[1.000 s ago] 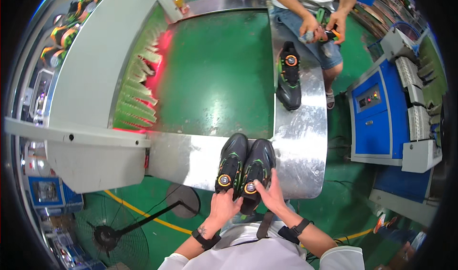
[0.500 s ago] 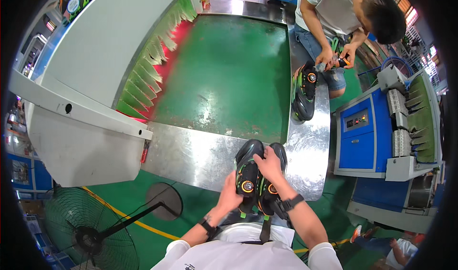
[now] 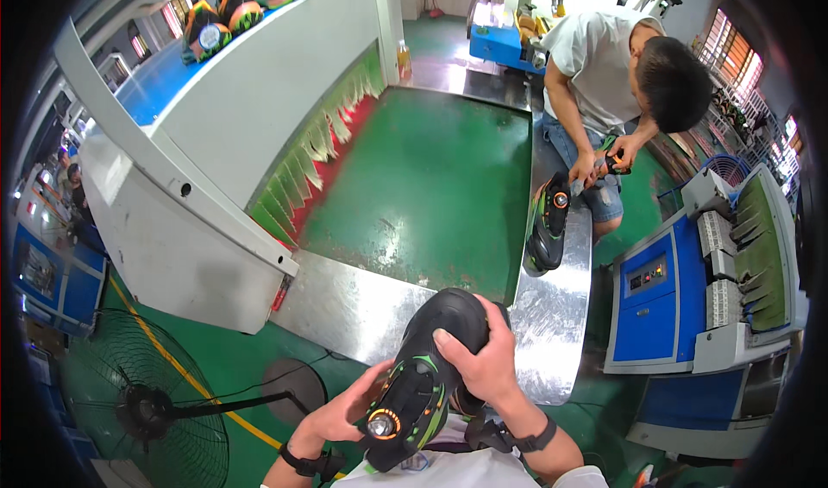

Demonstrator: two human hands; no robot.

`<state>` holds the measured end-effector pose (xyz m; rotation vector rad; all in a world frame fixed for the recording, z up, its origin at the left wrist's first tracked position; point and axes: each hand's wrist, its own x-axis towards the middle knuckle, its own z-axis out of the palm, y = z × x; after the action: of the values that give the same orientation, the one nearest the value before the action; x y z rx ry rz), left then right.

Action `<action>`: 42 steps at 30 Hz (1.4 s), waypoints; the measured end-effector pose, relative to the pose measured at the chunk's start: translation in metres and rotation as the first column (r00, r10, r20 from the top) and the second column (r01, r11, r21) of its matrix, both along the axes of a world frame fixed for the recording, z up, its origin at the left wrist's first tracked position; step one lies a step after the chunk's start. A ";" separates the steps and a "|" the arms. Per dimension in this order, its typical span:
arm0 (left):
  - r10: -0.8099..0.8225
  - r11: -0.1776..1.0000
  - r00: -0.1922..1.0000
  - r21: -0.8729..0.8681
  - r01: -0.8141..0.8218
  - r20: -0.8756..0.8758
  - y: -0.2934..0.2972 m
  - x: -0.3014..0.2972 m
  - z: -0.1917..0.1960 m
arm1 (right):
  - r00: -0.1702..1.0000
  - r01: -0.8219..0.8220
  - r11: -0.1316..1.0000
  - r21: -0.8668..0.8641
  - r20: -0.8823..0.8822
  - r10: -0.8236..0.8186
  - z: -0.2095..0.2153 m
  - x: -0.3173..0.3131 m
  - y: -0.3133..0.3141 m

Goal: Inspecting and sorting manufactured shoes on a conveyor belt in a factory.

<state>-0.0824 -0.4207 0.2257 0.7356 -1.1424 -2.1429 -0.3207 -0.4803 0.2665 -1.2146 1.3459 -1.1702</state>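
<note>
I hold a black shoe (image 3: 421, 376) with green trim and an orange-ringed metal dial near its ankle end, tilted close in front of my body. My right hand (image 3: 483, 354) grips the toe end, thumb pressed on top and fingers round the far side. Along the left side, towards the heel, my left hand (image 3: 349, 406) is wrapped round it, its fingertips partly hidden. Under and behind this shoe a second dark shoe (image 3: 468, 400) shows only in part.
A metal ledge (image 3: 341, 303) borders a green surface. On its right side stands another black shoe (image 3: 547, 234), by a seated person (image 3: 595, 83) handling a shoe part. At left are a white machine (image 3: 172, 221) with a fringed curtain and a fan (image 3: 142, 410); blue machine (image 3: 655, 290) at right.
One shoe of the pair has come up off the ledge towards me, and both hands now grip it. My right hand has shifted to its toe. The view has tilted upward.
</note>
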 end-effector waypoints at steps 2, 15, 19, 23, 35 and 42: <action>-0.036 0.994 0.999 -0.105 0.034 -0.012 -0.007 -0.006 0.016 | 0.993 0.050 0.997 -0.056 0.112 -0.044 0.027 -0.010 0.009; 0.298 0.916 0.937 -0.330 -0.228 0.180 -0.011 -0.078 0.077 | 0.893 -0.231 0.923 -0.307 0.310 0.326 0.047 -0.057 0.043; 0.337 0.899 0.926 -0.351 -0.263 0.171 -0.013 -0.077 0.081 | 0.759 -0.386 0.880 -0.278 0.447 0.474 0.058 -0.073 0.034; 0.346 0.829 0.904 -0.532 -0.170 0.251 -0.021 -0.067 0.083 | 0.751 -0.510 0.851 -0.126 0.416 0.513 0.074 -0.077 0.022; 0.364 0.735 0.893 -0.670 -0.101 0.264 -0.036 -0.061 0.095 | 0.751 -0.587 0.808 0.049 0.407 0.520 0.103 -0.073 0.006; 0.362 0.702 0.885 -0.710 -0.053 0.292 -0.035 -0.070 0.089 | 0.845 -0.496 0.859 -0.129 0.155 0.511 0.084 -0.074 0.007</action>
<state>-0.1527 -0.4559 0.3143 0.9169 -1.8286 -1.2144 -0.3946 -0.4733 0.3502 -1.3771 0.7710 -0.9329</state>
